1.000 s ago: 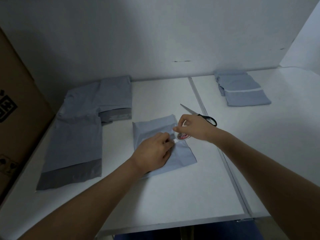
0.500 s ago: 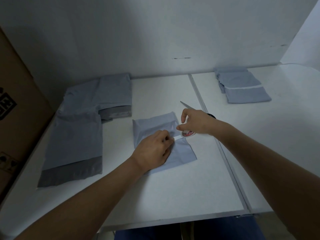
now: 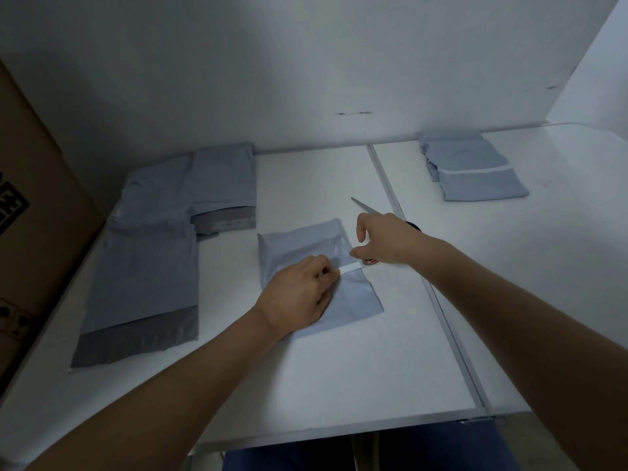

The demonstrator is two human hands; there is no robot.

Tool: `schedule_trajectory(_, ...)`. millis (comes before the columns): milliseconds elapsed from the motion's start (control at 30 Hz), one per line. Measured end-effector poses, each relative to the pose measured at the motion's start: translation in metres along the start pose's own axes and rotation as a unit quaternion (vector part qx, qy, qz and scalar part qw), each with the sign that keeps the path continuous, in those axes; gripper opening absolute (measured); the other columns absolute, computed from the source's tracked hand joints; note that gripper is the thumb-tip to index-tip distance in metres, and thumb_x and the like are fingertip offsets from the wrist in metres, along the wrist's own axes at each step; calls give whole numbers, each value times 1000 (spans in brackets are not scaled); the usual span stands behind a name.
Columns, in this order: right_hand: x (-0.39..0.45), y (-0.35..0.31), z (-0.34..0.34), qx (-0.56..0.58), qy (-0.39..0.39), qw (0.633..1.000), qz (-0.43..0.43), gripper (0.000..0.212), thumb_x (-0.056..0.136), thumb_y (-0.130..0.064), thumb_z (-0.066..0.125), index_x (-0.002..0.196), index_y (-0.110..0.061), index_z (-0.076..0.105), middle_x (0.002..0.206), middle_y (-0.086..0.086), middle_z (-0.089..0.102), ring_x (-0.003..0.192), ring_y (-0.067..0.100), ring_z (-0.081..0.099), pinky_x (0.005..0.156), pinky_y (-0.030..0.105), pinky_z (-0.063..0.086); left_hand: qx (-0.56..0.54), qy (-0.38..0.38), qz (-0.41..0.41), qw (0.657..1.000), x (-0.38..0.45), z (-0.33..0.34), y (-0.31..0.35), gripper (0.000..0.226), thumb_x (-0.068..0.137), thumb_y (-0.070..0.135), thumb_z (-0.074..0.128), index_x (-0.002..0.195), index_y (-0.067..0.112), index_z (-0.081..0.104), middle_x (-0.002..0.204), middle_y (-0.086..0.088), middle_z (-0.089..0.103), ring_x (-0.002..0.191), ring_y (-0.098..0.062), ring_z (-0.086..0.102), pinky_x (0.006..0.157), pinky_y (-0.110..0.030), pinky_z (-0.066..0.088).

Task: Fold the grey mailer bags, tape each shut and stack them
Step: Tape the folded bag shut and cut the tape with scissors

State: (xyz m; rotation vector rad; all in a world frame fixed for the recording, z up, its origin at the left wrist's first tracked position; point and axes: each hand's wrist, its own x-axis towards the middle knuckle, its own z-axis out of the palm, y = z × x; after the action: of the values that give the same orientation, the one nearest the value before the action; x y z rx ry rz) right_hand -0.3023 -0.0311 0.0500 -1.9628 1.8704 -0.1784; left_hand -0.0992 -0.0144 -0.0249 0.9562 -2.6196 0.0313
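Observation:
A folded grey mailer bag lies in the middle of the white table. My left hand rests on the bag and pinches the free end of a white tape strip against it. My right hand holds the tape roll at the bag's right edge; the roll is mostly hidden under the fingers, and the index finger points up. The strip runs taut between my two hands across the fold.
Unfolded grey mailer bags lie in a pile at the left. A stack of folded, taped bags sits at the back right. Scissors lie behind my right hand. A cardboard box stands at the left edge.
My right hand has drawn the roll to the right, away from my left hand, so a longer strip of tape shows across the bag. My left hand has stayed on the bag.

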Motion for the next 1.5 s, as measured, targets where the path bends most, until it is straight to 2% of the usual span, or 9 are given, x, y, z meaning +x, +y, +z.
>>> schedule_trajectory(200, 2, 1, 6, 4, -11, 1000, -3, 22, 85, -31, 66, 96, -19, 53, 81, -4, 69, 81, 14, 67, 62, 27, 47, 28, 6, 16, 999, -1, -1, 1, 36, 94, 27, 44, 113, 9, 69, 94, -5, 60, 75, -20, 57, 55, -28, 44)
schedule_trajectory(367, -5, 17, 11, 142, 6, 989, 33, 25, 84, -44, 68, 93, -23, 60, 79, -12, 68, 73, -9, 59, 59, 14, 38, 46, -10, 36, 998, 4, -3, 3, 41, 91, 29, 43, 121, 13, 65, 95, -1, 59, 73, -18, 55, 50, -25, 36)
schedule_trajectory(467, -8, 21, 20, 222, 30, 974, 46, 29, 86, -47, 65, 93, -20, 63, 82, -10, 68, 68, -9, 60, 61, 14, 40, 63, -21, 43, 997, 8, -3, 3, 45, 88, 30, 42, 126, 17, 63, 94, 3, 55, 75, -14, 51, 49, -22, 25)
schedule_trajectory(667, -10, 25, 37, 306, 64, 949, 43, 30, 87, -49, 63, 89, -20, 61, 81, -6, 71, 75, 2, 69, 83, 31, 53, 71, -48, 43, 995, 10, -4, 2, 52, 87, 31, 39, 134, 19, 57, 99, 4, 53, 83, -13, 48, 50, -21, 27)
schedule_trajectory(800, -11, 22, 32, 315, 106, 942, 48, 24, 84, -34, 71, 93, -15, 59, 81, -7, 59, 60, -3, 59, 63, 20, 44, 73, -60, 39, 995, 10, -4, 2, 52, 88, 33, 37, 135, 19, 56, 101, 3, 53, 85, -13, 46, 50, -21, 27)
schedule_trajectory(967, -4, 22, 27, 300, 90, 949, 49, 23, 84, -26, 73, 92, -16, 54, 97, 4, 57, 56, 3, 56, 42, 7, 35, 72, -73, 44, 994, 10, -3, -1, 53, 90, 34, 35, 137, 19, 55, 102, 2, 53, 85, -13, 47, 51, -21, 30)
schedule_trajectory(1200, -4, 25, 20, 206, 93, 973, 41, 25, 86, -27, 71, 99, -16, 54, 101, 2, 52, 61, 0, 54, 45, 2, 36, 74, -88, 46, 992, 11, -2, -4, 55, 91, 37, 34, 140, 21, 51, 104, 2, 50, 87, -13, 46, 50, -22, 34)
schedule_trajectory(1300, -5, 27, 18, 185, 88, 978, 42, 24, 86, -28, 71, 99, -18, 53, 100, -1, 52, 60, -1, 56, 47, 5, 37, 80, -91, 47, 991, 10, -3, -4, 54, 91, 37, 33, 140, 21, 51, 104, 2, 50, 87, -13, 46, 49, -22, 32)
schedule_trajectory(1500, -7, 28, 15, 159, 83, 983, 34, 25, 85, -29, 71, 97, -16, 53, 91, 6, 63, 74, 22, 70, 72, 37, 56, 89, -85, 54, 991, 10, -5, -2, 54, 90, 37, 33, 138, 22, 53, 103, 3, 51, 85, -11, 46, 50, -21, 25)
